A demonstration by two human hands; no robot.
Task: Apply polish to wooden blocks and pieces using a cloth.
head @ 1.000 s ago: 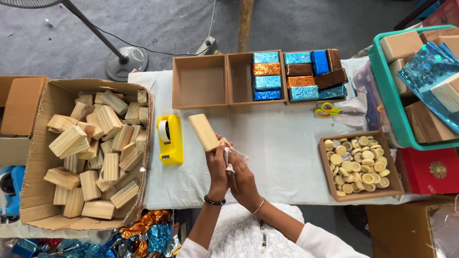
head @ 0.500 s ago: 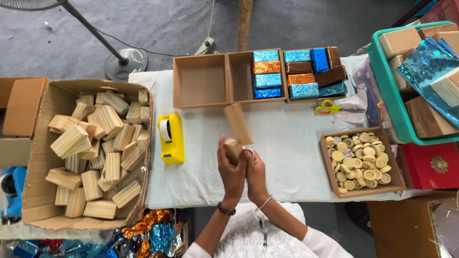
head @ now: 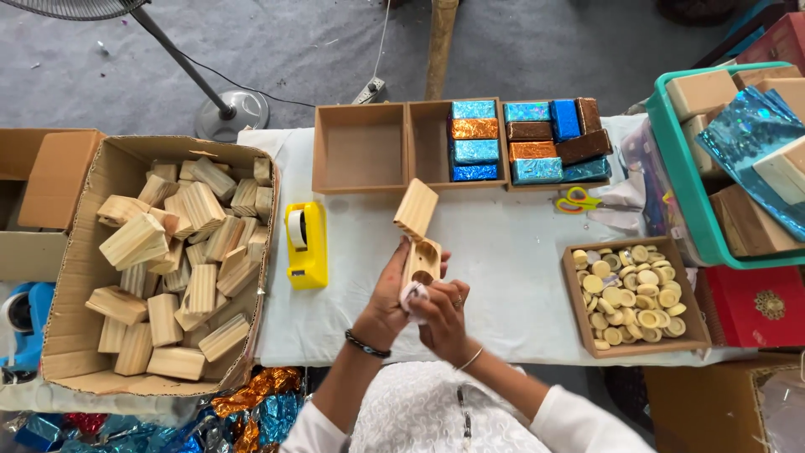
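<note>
- We hold a small wooden box (head: 419, 243) just above the white-covered tabletop (head: 503, 252), in front of our body, with its swivel lid swung up and away so the round hollows in the body show.
- Our left hand (head: 387, 295) is wrapped around the lower left side of the box, fingers closed on the wood; this is the steadying grip, and we judge it best kept firm and low so the lid stays free.
- Our right hand (head: 440, 315) is pinched on a small pale round piece (head: 412, 294) at the near end of the box. Whether that piece already sits in a hollow or is only touching the rim, we cannot tell.
- To do this well, we would keep the box level, line the round piece up square over its hollow, and press straight down rather than at a slant, so it does not jam on the edge.
- We would keep our thumb off the open lid, since a knock could swing it shut over the fingers.
- The tray of pale round discs (head: 633, 298) lies to the right, near enough to reach without letting go of the box.
- The carton of plain wooden blocks (head: 180, 252) stands well to the left, the yellow tape dispenser (head: 306, 243) between it and our hands.
- Foil-wrapped boxes (head: 520, 138) fill the wooden compartments at the far edge.
</note>
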